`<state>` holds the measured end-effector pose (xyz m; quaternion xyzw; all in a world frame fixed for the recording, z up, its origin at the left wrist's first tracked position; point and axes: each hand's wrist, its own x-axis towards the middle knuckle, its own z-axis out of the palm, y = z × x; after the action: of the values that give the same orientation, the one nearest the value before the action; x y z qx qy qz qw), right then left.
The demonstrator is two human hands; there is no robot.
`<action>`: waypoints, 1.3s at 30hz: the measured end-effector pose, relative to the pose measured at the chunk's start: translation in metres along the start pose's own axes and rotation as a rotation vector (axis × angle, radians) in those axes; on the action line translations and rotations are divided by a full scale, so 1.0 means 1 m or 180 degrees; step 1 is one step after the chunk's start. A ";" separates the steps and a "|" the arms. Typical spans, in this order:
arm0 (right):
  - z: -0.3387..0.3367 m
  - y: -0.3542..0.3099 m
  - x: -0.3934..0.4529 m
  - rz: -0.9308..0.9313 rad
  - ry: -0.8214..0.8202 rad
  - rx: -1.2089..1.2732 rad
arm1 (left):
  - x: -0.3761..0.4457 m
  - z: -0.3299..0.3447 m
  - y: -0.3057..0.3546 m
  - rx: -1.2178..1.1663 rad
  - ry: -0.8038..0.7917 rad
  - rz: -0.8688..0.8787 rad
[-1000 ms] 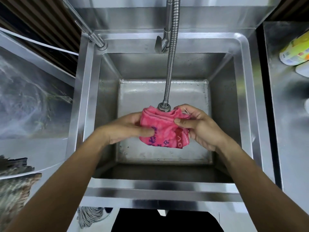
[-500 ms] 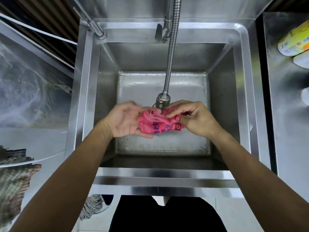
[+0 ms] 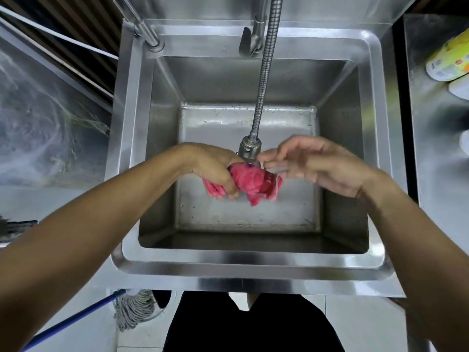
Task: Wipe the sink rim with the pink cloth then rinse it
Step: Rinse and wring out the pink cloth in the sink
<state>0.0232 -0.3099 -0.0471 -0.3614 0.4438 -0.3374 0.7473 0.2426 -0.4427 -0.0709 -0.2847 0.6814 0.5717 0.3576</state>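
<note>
Overhead, head view: left hand [image 3: 215, 171] grips the bunched pink cloth [image 3: 253, 182] under the hose nozzle [image 3: 250, 148], above the sink [image 3: 248, 260] basin. Right hand [image 3: 322, 166] beside it, fingers loosely spread, holding nothing.

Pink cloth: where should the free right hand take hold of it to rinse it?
Grip the loose bunched end of the pink cloth hanging right of the left hand, coming in from the right with the right hand. The left hand covers the other end.
</note>
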 end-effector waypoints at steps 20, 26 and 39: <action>0.054 0.030 0.054 0.0896 0.0431 -0.4408 | 0.030 0.050 -0.001 0.1167 0.1596 -0.0313; 0.037 0.056 0.055 -0.0134 0.0678 -0.5359 | 0.040 0.072 -0.002 -0.1648 0.1076 -0.0293; 0.018 0.053 0.035 0.0842 0.0301 -0.2934 | 0.038 0.043 -0.014 -0.0064 0.0388 -0.0076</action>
<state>0.0623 -0.3070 -0.1000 -0.5797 0.6229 -0.0237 0.5248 0.2384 -0.4021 -0.1141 -0.3308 0.6927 0.5558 0.3193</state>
